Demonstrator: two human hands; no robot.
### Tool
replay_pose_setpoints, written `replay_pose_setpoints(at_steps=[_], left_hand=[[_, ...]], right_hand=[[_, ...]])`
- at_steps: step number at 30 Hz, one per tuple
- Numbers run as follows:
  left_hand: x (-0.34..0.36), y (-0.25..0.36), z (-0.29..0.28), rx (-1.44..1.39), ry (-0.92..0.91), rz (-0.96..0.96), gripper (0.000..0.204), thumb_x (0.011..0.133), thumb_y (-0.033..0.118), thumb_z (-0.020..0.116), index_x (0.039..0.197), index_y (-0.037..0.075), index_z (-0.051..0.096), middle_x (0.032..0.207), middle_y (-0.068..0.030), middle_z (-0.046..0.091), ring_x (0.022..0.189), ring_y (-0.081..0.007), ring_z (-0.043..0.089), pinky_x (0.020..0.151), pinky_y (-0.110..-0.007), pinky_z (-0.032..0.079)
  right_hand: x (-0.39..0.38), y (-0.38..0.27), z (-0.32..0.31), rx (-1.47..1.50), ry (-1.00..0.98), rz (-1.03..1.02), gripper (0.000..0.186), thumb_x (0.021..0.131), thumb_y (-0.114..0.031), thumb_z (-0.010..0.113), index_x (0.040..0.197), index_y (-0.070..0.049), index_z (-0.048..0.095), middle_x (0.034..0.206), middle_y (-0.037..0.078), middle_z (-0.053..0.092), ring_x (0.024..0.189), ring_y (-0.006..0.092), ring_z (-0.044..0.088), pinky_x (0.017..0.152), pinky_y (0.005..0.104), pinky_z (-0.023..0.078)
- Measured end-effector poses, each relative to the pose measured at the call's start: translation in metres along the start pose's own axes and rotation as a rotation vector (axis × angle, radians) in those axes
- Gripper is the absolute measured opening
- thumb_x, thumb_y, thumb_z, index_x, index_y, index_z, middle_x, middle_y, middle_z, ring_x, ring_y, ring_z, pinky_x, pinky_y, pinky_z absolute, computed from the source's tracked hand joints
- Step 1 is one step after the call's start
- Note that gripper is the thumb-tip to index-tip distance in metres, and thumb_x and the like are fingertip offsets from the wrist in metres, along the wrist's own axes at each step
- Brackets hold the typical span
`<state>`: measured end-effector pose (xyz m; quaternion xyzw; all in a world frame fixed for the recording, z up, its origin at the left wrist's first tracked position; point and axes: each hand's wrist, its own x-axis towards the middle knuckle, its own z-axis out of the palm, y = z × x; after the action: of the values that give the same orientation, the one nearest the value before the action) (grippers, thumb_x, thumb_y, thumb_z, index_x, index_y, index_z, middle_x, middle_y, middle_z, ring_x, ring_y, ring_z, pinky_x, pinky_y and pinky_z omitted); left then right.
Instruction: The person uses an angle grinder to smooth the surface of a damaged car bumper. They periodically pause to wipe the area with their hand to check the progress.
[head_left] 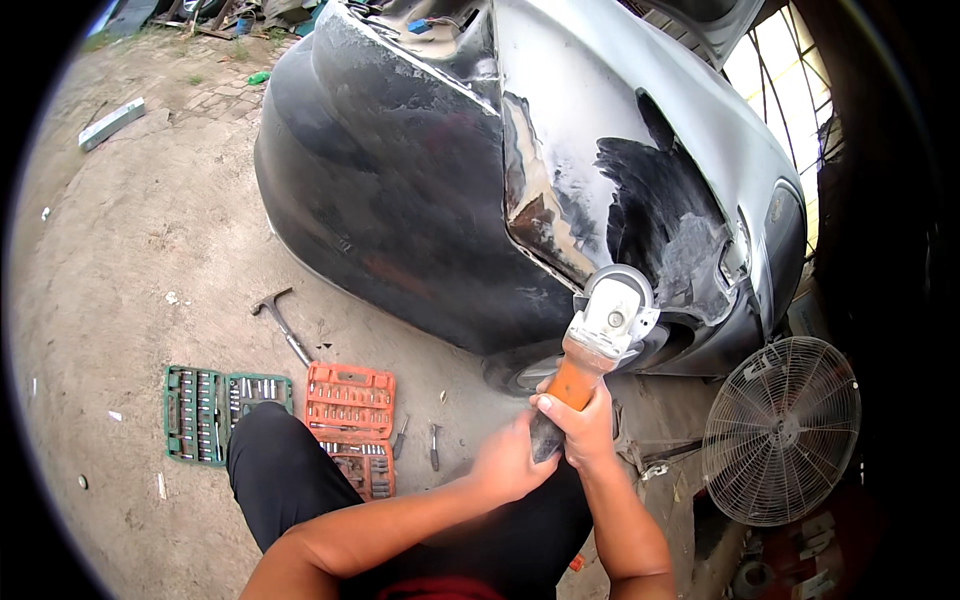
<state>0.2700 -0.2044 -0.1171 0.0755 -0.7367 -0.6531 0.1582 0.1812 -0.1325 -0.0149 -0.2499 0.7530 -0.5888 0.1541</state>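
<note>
An orange angle grinder with a pale metal head is gripped in both my hands. My left hand, slightly blurred, is closed round its dark rear end. Farther forward, my right hand wraps the orange body, thumb across the top. The round disc is at the car's fender, by the wheel arch; whether it touches the panel I cannot tell. The car's fender is patchy: pale primer, black areas and a bare brownish patch. Its dark bumper curves away to the left.
An orange socket set case and a green one lie unfolded on the ground by my knee. Near them are a hammer and small screwdrivers. A large round fan stands at right. A grey box-like bar lies far left.
</note>
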Motion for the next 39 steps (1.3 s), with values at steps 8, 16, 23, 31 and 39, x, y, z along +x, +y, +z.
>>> replay_pose_setpoints(at_steps=[8,16,23,31,39], left_hand=[[0.021,0.016,-0.024,-0.112,0.167,0.097,0.075,0.088,0.032,0.087,0.14,-0.008,0.05,0.111,-0.0333,0.075,0.107,-0.0509,0.074,0.091,-0.056,0.06],[0.064,0.047,-0.049,-0.501,0.105,0.182,0.071,0.095,0.03,0.083,0.14,-0.009,0.044,0.122,-0.029,0.073,0.12,-0.0436,0.074,0.102,-0.047,0.057],[0.085,0.054,-0.048,-0.684,0.089,0.242,0.081,0.095,0.027,0.083,0.152,-0.007,0.037,0.134,-0.0286,0.068,0.13,-0.0415,0.069,0.111,-0.048,0.052],[0.09,0.066,-0.051,-0.776,0.114,0.283,0.088,0.094,0.025,0.082,0.159,-0.007,0.031,0.143,-0.0291,0.064,0.137,-0.0414,0.065,0.114,-0.048,0.051],[0.086,0.071,-0.046,-0.85,0.15,0.323,0.085,0.096,0.025,0.082,0.158,-0.006,0.032,0.141,-0.0267,0.065,0.135,-0.0382,0.066,0.113,-0.047,0.051]], right_hand=[[0.032,-0.035,0.031,-0.111,-0.032,-0.194,0.058,0.087,-0.015,0.088,0.132,0.0,0.056,0.109,0.013,0.071,0.091,0.02,0.074,0.084,0.0364,0.063],[0.086,-0.095,0.053,-0.38,-0.129,-0.268,0.052,0.083,-0.019,0.088,0.125,0.001,0.065,0.105,0.006,0.07,0.092,0.0126,0.064,0.085,0.0313,0.055],[0.097,-0.122,0.066,-0.563,-0.141,-0.291,0.063,0.081,-0.023,0.09,0.132,0.003,0.065,0.114,0.008,0.072,0.101,0.0143,0.064,0.094,0.0328,0.053],[0.101,-0.143,0.08,-0.668,-0.177,-0.255,0.068,0.079,-0.03,0.092,0.133,0.002,0.065,0.115,0.007,0.07,0.103,0.015,0.064,0.094,0.0329,0.053],[0.097,-0.153,0.088,-0.679,-0.194,-0.218,0.065,0.079,-0.025,0.092,0.131,0.002,0.065,0.116,0.007,0.07,0.103,0.0145,0.064,0.095,0.0338,0.053]])
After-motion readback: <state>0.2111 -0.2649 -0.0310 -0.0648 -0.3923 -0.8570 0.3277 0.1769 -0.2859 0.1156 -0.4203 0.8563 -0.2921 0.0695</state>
